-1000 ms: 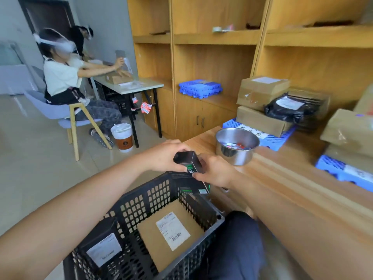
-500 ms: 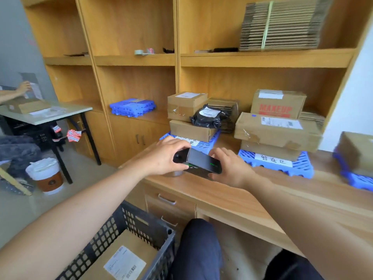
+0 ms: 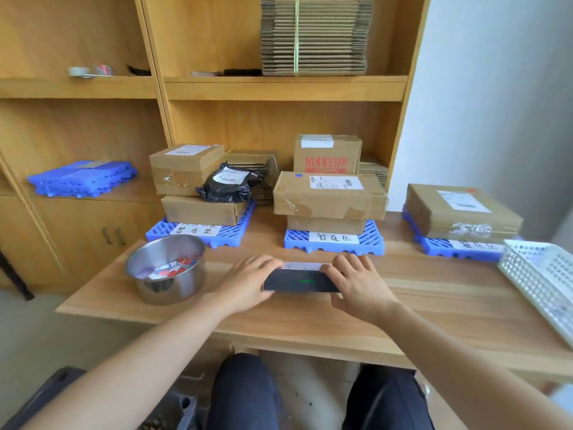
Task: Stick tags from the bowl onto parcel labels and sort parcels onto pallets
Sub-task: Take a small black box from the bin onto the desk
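A flat black box parcel (image 3: 302, 281) with a small green mark lies on the wooden desk (image 3: 310, 318) in front of me. My left hand (image 3: 248, 282) grips its left end and my right hand (image 3: 356, 282) grips its right end. A steel bowl (image 3: 166, 268) holding red and white tags stands on the desk to the left of my left hand. Three blue pallets stand along the back of the desk, left (image 3: 229, 235), middle (image 3: 335, 243) and right (image 3: 455, 248), each with a handwritten label and cardboard parcels stacked on it.
A white plastic basket (image 3: 545, 283) sits at the desk's right edge. A black crate (image 3: 59, 395) is on the floor at lower left. Spare blue pallets (image 3: 83, 178) lie on the left shelf, and flattened cartons (image 3: 313, 37) fill an upper shelf.
I turned from the floor crate to the desk, carrying the black box in both hands. It came down from mid-air onto the desk surface, right of the bowl.
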